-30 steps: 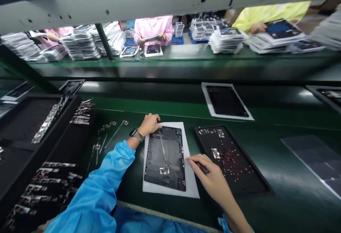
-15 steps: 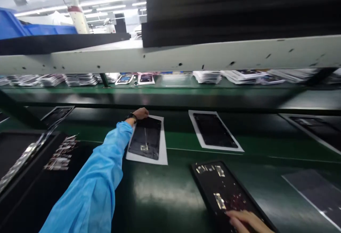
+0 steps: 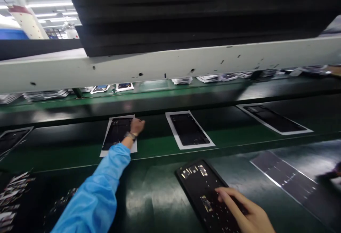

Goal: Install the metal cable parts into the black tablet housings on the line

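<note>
My left hand [image 3: 137, 126], in a blue sleeve with a band at the wrist, is closed over the right edge of a dark tablet-like panel [image 3: 117, 133] on a white sheet. Its fingertips face away, so anything in them is hidden. My right hand [image 3: 243, 206] is above a black tray [image 3: 191, 190], thumb and forefinger drawn together. Whatever may be between them is too small to make out. Small metallic parts [image 3: 206, 203] and tiny light bits lie in the tray. Between my hands and farther back, a second dark panel [image 3: 188, 129] rests on its own white sheet.
More panels on sheets lie at right [image 3: 274, 119] and far left. A clear film strip [image 3: 282, 176] is on the green bench at right. Small ribbon-like parts [image 3: 12, 197] sit at lower left. A white beam [image 3: 160, 66] crosses overhead; paper stacks stand behind it.
My left hand has moved from the panel's upper left corner to its right side. My right hand has come farther up over the tray. The view has turned to the right.
</note>
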A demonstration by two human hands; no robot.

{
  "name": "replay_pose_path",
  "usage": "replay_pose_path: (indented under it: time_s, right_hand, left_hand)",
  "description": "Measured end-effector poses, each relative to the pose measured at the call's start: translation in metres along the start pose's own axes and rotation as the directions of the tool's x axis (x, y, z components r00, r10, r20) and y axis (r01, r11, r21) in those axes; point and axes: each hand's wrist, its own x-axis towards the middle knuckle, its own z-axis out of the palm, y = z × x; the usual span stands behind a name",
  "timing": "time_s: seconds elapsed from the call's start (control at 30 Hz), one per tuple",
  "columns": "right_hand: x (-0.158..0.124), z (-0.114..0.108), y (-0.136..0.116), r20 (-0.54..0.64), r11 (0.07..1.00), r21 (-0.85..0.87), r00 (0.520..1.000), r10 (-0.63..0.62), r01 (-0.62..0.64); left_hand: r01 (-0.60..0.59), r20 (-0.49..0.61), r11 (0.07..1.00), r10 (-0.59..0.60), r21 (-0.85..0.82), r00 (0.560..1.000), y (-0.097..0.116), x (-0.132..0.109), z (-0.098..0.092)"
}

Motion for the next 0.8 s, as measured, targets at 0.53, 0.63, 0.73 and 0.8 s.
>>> replay_pose_path:
  time_s: [0.53,0.63,0.73,0.8]
  right_hand:
    - [-0.005,-0.002,0.024,-0.016,0.947,0.265,0.981,0.191,-0.18]
    - [-0.006,-0.001,0.025,0.07,0.952,0.267,0.988,0.138,-0.152]
    - [-0.007,-0.001,0.031,0.179,0.983,0.18,0.984,0.005,-0.038]
    - [-0.008,0.0,0.037,0.218,0.992,0.099,0.97,-0.103,0.083]
  left_hand:
    - [0.422,0.17,0.804,-0.387,-0.419,0.906,0.136,-0.097,0.077]
    - [0.389,0.18,0.78,-0.346,-0.491,0.921,0.118,-0.092,0.048]
    - [0.354,0.179,0.745,-0.309,-0.565,0.934,0.081,-0.11,0.011]
    - [0.334,0.159,0.72,-0.302,-0.608,0.94,0.044,-0.144,-0.013]
